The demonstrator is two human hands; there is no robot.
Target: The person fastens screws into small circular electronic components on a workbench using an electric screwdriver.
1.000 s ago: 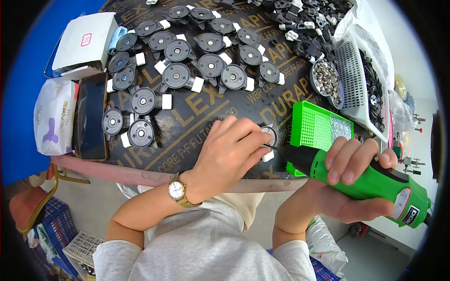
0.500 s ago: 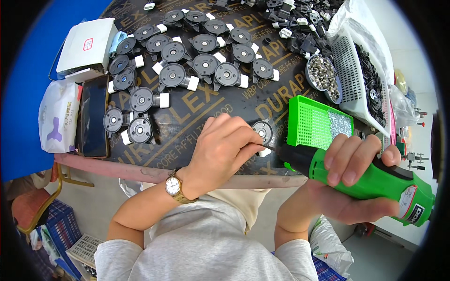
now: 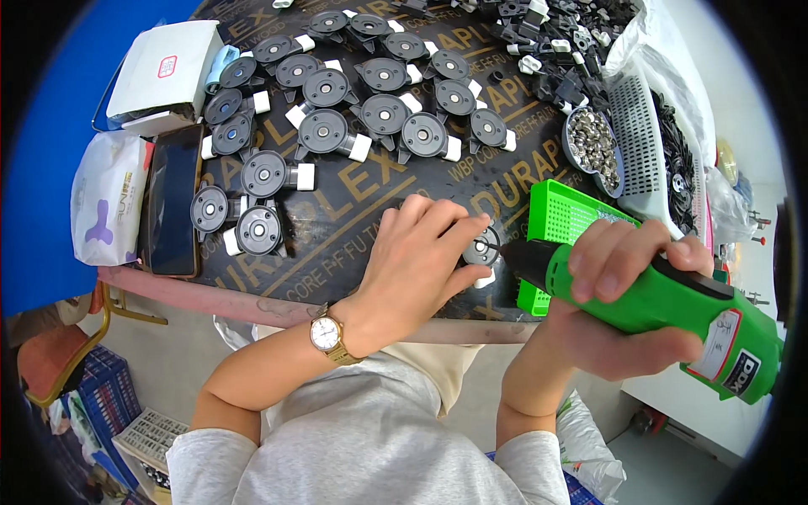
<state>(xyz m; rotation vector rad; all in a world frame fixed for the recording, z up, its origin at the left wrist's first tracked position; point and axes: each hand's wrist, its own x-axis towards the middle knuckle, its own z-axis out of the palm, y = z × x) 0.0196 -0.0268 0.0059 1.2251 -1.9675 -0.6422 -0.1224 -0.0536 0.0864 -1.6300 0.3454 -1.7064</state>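
Right of centre, my left hand (image 3: 417, 265) lies palm-down, fingers pinching the round dark plastic disc (image 3: 482, 249); my right hand (image 3: 619, 295) is wrapped around the green electric screwdriver (image 3: 665, 307), tip at that disc

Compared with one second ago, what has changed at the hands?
The green electric screwdriver in the right hand came closer, its tip now at the round grey plastic disc. The left hand still pins that disc. The rows of finished discs stayed unchanged.
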